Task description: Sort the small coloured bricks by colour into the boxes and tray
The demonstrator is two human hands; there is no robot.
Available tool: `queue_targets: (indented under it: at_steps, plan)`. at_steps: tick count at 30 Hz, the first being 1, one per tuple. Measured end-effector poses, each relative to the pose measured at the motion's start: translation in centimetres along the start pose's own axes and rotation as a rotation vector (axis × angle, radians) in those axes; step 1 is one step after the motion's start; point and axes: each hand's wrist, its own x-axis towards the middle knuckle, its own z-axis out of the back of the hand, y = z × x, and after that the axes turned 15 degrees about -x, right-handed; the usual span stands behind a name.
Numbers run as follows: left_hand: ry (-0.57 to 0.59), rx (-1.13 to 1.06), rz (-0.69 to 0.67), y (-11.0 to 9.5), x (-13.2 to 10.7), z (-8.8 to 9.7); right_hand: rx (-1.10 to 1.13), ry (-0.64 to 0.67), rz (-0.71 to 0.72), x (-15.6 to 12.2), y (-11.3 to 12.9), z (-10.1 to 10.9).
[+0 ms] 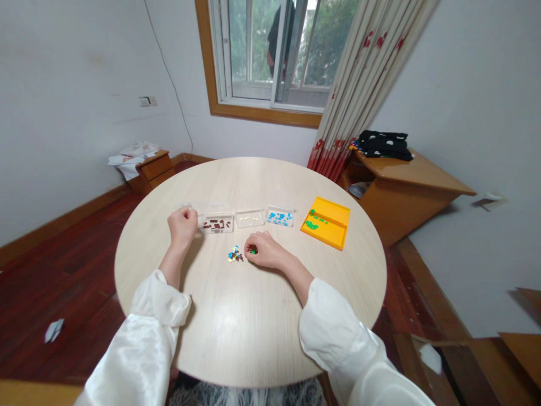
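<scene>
My left hand [182,226] is closed above the table, just left of a clear box of brown pieces [217,224]; whatever its fingers hold, if anything, is hidden. My right hand [265,249] curls low over the table around small toy bricks [253,251], green and brown ones showing beneath the fingers. Just left of it lies a mixed pile of small bricks [235,254] in blue, yellow, white and brown. Another clear box [250,219] has a few pale pieces, and a third holds blue and white pieces [280,217].
To the right, a yellow tray [333,228] with a divider holds several green pieces [311,225]. Everything stands on a round pale table [236,332]. A clear lid or box [207,206] lies behind the brown pieces. A wooden cabinet [409,192] stands beyond the table's right side.
</scene>
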Motion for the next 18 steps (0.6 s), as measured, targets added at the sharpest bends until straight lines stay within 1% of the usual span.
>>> queue_targets:
  at_steps: [5, 8, 11, 13, 15, 18]
  plan:
    - [0.022, -0.117, -0.130, -1.0, -0.8, -0.4, -0.006, -0.008, 0.003, 0.1, 0.0, -0.1]
    - [0.041, -0.150, -0.179, -1.2, -1.1, -0.6, 0.009, -0.065, -0.028, 0.2, -0.1, -0.1]
    - [0.075, -0.169, -0.204, -1.3, -1.6, -1.0, 0.029, -0.138, -0.098, 0.4, -0.1, -0.1]
    - [0.117, -0.194, -0.232, -1.5, -2.1, -1.3, 0.052, -0.179, -0.135, 0.5, -0.2, 0.0]
    - [0.183, -0.230, -0.279, -1.8, -2.7, -1.7, 0.087, -0.215, -0.155, 0.6, -0.3, -0.1]
    - [0.321, -0.264, -0.338, -2.3, -3.7, -2.4, 0.156, -0.261, -0.153, 0.7, -0.6, -0.4]
